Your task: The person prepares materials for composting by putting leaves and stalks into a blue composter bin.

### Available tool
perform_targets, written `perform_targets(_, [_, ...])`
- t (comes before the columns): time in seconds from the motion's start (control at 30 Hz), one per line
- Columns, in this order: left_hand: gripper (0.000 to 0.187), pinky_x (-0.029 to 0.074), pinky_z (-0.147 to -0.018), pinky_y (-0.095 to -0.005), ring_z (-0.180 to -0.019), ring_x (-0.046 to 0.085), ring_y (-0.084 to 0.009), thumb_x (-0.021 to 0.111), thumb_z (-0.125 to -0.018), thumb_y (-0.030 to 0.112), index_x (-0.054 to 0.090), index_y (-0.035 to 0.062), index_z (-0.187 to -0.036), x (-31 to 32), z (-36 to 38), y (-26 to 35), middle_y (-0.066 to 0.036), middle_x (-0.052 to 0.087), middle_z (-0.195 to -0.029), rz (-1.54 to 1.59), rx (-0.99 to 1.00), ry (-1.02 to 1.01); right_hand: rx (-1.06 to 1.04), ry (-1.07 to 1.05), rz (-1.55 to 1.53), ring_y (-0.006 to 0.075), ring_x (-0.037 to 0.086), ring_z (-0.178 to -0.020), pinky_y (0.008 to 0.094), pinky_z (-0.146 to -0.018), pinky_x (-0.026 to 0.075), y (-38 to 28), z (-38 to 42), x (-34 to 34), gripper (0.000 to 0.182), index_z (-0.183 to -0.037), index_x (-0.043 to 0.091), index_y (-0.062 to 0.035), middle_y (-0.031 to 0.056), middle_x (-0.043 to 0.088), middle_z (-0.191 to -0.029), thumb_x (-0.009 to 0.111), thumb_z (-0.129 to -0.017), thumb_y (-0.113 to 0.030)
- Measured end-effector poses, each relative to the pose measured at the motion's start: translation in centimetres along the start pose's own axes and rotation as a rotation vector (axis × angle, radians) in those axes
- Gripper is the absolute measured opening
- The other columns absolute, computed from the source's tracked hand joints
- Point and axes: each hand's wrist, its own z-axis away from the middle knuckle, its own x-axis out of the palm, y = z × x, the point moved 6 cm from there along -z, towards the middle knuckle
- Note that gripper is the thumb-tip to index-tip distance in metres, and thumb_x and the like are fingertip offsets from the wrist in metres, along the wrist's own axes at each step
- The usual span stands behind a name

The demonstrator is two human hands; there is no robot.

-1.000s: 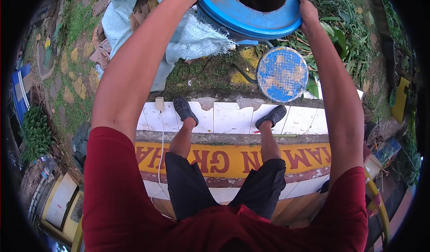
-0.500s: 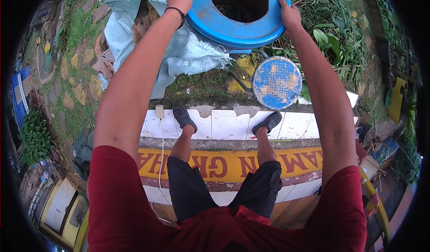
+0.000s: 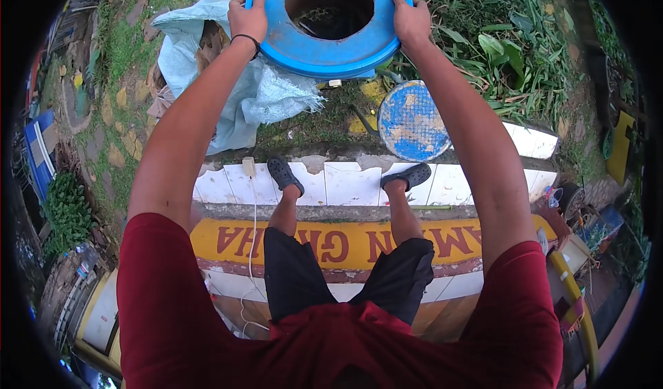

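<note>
A round blue plastic drum (image 3: 276,36) tops the view, its flat top cut with a wide, ragged hole. Through the hole I see a dark inside with some green bits at the bottom. My left hand (image 3: 247,21) grips the rim on the left, thumb over the top edge. On the opposite side my right hand (image 3: 412,23) holds the rim the same way, its fingers partly hidden behind it. Below the right hand is a round stool (image 3: 414,121) with a worn blue top. A pale blue woven sack (image 3: 238,106) lies crumpled below the left hand.
Cut grass and leaves (image 3: 483,50) are heaped to the right. My feet in dark clogs stand on a white tiled ledge (image 3: 352,185), above a yellow lettered band (image 3: 359,240). A white cord (image 3: 254,244) with a socket block (image 3: 248,166) runs down the ledge.
The drum and both hands have shifted left and slightly down in view, and the drum's inside shows more. The stool and sack also appear further left as the view moved.
</note>
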Motion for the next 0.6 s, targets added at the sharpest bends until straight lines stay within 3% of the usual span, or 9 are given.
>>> perform_targets(0.13, [0.064, 0.047, -0.092, -0.0390, -0.102, 0.061, -0.0292, 0.064, -0.089, 0.049, 0.053, -0.0050, -0.124, -0.3, -0.5, 0.0, -0.021, 0.062, -0.113, -0.027, -0.019, -0.008, 0.007, 0.031, 0.028, 0.0408, 0.059, -0.112, 0.0468, -0.098, 0.044, -0.9, 0.7, -0.7, 0.071, -0.124, 0.053, 0.0034, 0.0270, 0.060, -0.120, 0.064, -0.084, -0.054])
perform_targets(0.3, [0.061, 0.048, -0.084, -0.0315, -0.092, 0.061, -0.0193, 0.067, -0.089, 0.047, 0.056, -0.0034, -0.121, 0.8, -1.6, -1.3, -0.014, 0.064, -0.103, 0.120, -0.090, -0.063, 0.091, -0.047, -0.017, 0.0406, 0.051, -0.122, 0.0482, -0.103, 0.040, -0.5, 0.5, -1.2, 0.070, -0.127, 0.048, 0.0013, 0.0246, 0.051, -0.128, 0.065, -0.085, -0.052])
perform_targets(0.6, [0.058, 0.047, -0.082, -0.0288, -0.090, 0.059, -0.0161, 0.073, -0.087, 0.042, 0.059, -0.0037, -0.120, 0.1, -0.8, -1.1, -0.009, 0.064, -0.101, 0.193, -0.120, -0.003, 0.088, -0.070, -0.028, 0.0397, 0.050, -0.121, 0.0468, -0.104, 0.039, -1.2, 0.4, -1.5, 0.064, -0.124, 0.050, -0.0004, 0.0235, 0.051, -0.126, 0.066, -0.086, -0.049])
